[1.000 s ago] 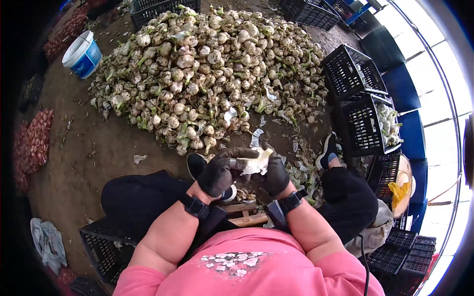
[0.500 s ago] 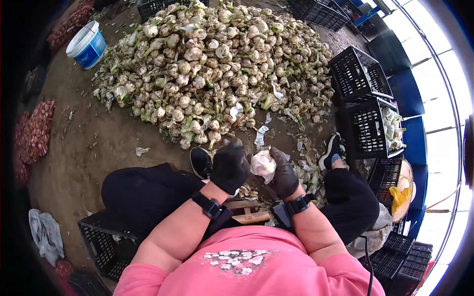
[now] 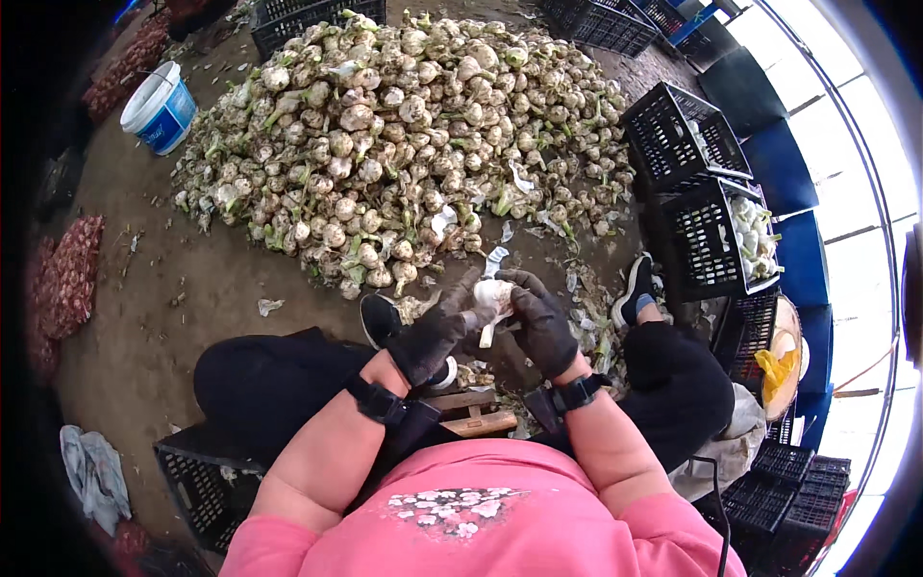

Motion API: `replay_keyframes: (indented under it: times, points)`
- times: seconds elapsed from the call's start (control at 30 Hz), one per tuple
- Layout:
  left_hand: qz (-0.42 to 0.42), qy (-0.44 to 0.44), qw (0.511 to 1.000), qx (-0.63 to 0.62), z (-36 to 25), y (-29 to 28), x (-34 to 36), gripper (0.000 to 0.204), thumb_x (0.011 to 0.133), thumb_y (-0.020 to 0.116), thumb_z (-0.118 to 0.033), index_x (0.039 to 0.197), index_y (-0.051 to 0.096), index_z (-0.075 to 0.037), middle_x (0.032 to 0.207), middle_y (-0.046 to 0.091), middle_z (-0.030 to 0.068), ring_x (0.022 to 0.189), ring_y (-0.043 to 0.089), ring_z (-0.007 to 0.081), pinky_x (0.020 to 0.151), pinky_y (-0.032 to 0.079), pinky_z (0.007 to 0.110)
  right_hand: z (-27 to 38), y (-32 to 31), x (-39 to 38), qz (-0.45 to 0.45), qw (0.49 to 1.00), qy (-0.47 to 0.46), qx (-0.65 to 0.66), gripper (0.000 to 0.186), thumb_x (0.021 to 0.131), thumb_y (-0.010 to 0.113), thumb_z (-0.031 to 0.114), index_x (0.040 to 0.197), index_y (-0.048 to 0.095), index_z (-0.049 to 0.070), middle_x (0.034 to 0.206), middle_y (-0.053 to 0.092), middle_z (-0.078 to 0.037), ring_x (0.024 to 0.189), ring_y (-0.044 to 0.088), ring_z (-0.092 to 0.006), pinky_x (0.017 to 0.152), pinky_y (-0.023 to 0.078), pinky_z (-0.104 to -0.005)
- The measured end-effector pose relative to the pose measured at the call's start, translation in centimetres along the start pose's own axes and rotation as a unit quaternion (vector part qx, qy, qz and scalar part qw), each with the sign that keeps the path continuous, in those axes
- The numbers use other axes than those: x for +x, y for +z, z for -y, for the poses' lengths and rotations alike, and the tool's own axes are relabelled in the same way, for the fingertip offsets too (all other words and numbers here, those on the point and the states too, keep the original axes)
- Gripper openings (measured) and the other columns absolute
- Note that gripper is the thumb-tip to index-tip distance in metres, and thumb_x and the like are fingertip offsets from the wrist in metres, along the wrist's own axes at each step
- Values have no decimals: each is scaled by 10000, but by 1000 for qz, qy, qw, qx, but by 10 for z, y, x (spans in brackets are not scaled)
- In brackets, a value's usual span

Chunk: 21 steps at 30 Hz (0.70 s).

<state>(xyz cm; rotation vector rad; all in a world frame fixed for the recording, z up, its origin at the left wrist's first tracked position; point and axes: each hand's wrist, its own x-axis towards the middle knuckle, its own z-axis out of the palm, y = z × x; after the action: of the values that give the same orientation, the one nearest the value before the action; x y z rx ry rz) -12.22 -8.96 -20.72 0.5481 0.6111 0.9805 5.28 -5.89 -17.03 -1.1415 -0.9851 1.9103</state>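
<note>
Between my two dark-gloved hands is a whitish garlic bulb, its pale stem pointing down toward me. My left hand has its fingers closed against the bulb's left side. On the other side, my right hand curls its fingers and thumb round the bulb. Just beyond my hands lies a large heap of soil-stained garlic bulbs, some with green stems. Peeled skins and leaf scraps litter the floor by my right foot.
A white and blue bucket stands at the far left, red mesh sacks below it. Along the right are black crates, one holding cleaned garlic. Another black crate sits by my left hip. A wooden stool shows between my legs.
My left hand has come from a blurred, raised fist to touch the bulb. The bulb is turned, its stem now toward me. The view has shifted slightly.
</note>
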Motion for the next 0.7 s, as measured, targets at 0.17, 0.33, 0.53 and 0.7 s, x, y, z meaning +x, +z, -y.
replay_keyframes:
  times: [0.17, 0.33, 0.53, 0.7]
  points:
    - [-33, 40, 995, 90, 3, -3, 2, 718, 815, 591, -25, 1434, 228, -65, 1162, 547, 102, 1022, 573, 178, 869, 495, 295, -8, 18, 3, -31, 981, -123, -149, 169, 902, 577, 128, 1041, 612, 38, 935, 652, -34, 799, 607, -135, 671, 484, -242]
    - [-108, 132, 969, 181, 18, 2, 3, 636, 786, 603, 64, 1344, 332, -75, 1122, 579, 96, 990, 577, 167, 859, 485, 276, -2, 21, 8, -162, 827, -138, -520, 298, 769, 675, 307, 712, 603, 23, 703, 598, -173, 670, 609, -323, 601, 460, -402]
    - [-130, 150, 909, 367, 18, -14, 2, 631, 750, 688, -18, 1300, 382, -67, 1134, 583, 91, 1023, 574, 167, 883, 480, 313, -9, 19, 20, -54, 746, -180, -639, 282, 736, 669, 331, 768, 646, 52, 761, 621, -201, 721, 599, -402, 643, 488, -431]
    - [-183, 110, 896, 389, 17, -15, -3, 561, 730, 626, -53, 1261, 446, -66, 1047, 632, 120, 913, 632, 190, 795, 517, 327, -27, 4, 23, -88, 890, -131, -428, 183, 807, 619, 195, 783, 665, 19, 707, 649, -137, 601, 616, -268, 585, 498, -360]
